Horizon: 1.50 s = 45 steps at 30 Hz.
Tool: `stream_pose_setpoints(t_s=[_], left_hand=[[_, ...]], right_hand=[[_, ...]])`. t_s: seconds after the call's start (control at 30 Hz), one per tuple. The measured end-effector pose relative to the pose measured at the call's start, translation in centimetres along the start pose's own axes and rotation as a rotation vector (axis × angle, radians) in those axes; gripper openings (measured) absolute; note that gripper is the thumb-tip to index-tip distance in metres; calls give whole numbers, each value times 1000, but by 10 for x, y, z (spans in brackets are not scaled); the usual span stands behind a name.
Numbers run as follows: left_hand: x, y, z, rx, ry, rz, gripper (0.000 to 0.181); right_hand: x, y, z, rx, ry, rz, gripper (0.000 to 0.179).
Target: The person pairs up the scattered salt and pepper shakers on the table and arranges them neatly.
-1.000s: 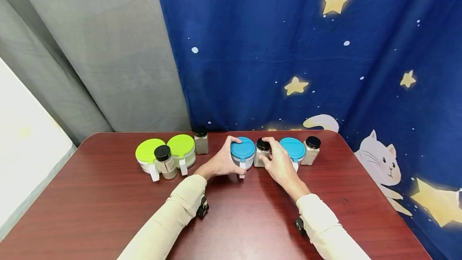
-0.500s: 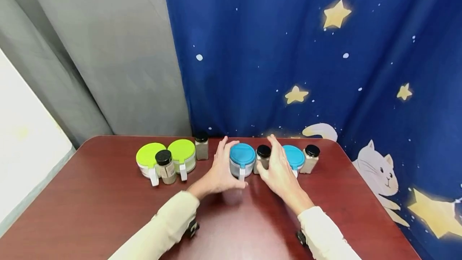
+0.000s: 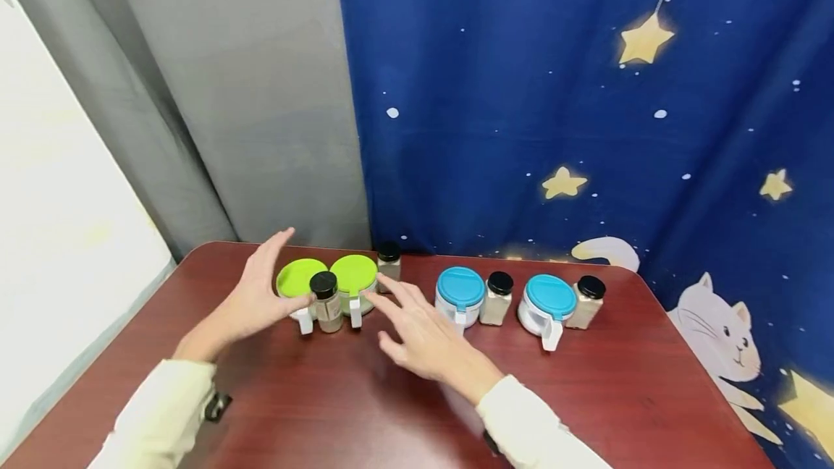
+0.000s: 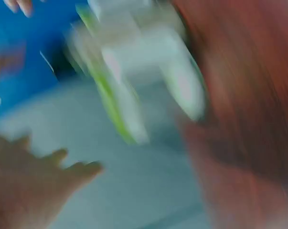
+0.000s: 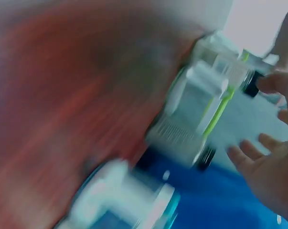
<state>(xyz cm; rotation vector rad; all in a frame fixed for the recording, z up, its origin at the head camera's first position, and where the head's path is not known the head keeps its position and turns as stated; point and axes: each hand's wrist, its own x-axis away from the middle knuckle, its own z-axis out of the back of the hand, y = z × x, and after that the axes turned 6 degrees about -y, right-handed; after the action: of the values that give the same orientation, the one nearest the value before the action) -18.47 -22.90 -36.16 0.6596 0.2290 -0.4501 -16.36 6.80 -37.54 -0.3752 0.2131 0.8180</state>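
Note:
My left hand [image 3: 257, 299] is beside the left green-lidded jar [image 3: 300, 277], fingers spread. Its thumb tip is near a black-lidded seasoning bottle [image 3: 329, 313] standing in front of the two green-lidded jars; I cannot tell if they touch. Fingers extended, my right hand [image 3: 423, 331] hovers by the right green-lidded jar [image 3: 354, 273] and holds nothing. Behind its fingertips, a second black-lidded bottle [image 3: 389, 266] is partly covered. The green-lidded jars have white handles facing me. In the right wrist view, the right hand [image 5: 272, 167] appears with fingers apart; both wrist views are blurred.
On the right stand a blue-lidded jar [image 3: 460, 288], a black-lidded bottle [image 3: 496, 302], another blue-lidded jar [image 3: 550, 299] and one more black-lidded bottle [image 3: 588, 301]. All are near the back edge of the dark red table [image 3: 313, 411], before grey and blue curtains.
Both hands have moved left, away from the blue-lidded jar and the black-lidded bottle beside it, to the green-lidded jars. The head view has shifted slightly.

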Motion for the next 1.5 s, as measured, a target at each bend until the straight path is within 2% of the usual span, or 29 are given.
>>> stream_pose_setpoints(t_s=[0.07,0.13,0.2,0.27,0.37,0.53,0.63,0.77,0.83,0.97,1.17,1.37,1.5], left_hand=[[-8,-26,4,50,-192,43,115],[-14,-43,1,100,-333,46,120],[-18,-54,-6,185,-410,11,118],[-19,-59,-14,250,-440,-17,115],[-16,-64,-19,303,-422,-31,110],[-9,-69,-20,283,-352,16,109],[-6,-72,-20,301,-309,28,122],[-3,-76,-22,303,-274,87,143],[-3,-80,-23,300,-273,116,147],[-6,-86,-22,319,-286,116,138],[-8,-93,-21,339,-288,112,123],[0,-93,-22,326,-258,119,122],[7,-89,-19,319,-244,107,120]], right_hand=[[-17,-7,-8,23,-43,-48,64],[-32,-11,-16,26,-43,-90,65],[-43,-13,-25,40,-24,-109,67],[-49,-15,-34,79,-5,-106,66],[-54,-18,-45,120,13,-103,64],[-60,-26,-50,118,56,-117,59],[-62,-27,-50,129,85,-98,55],[-60,-28,-53,143,98,-58,51],[-58,-28,-54,141,95,-49,49],[-53,-28,-53,138,86,-49,48],[-50,-25,-49,7,74,-59,47],[-49,-17,-51,-181,87,-70,51],[-45,-7,-50,-255,117,-48,53]])
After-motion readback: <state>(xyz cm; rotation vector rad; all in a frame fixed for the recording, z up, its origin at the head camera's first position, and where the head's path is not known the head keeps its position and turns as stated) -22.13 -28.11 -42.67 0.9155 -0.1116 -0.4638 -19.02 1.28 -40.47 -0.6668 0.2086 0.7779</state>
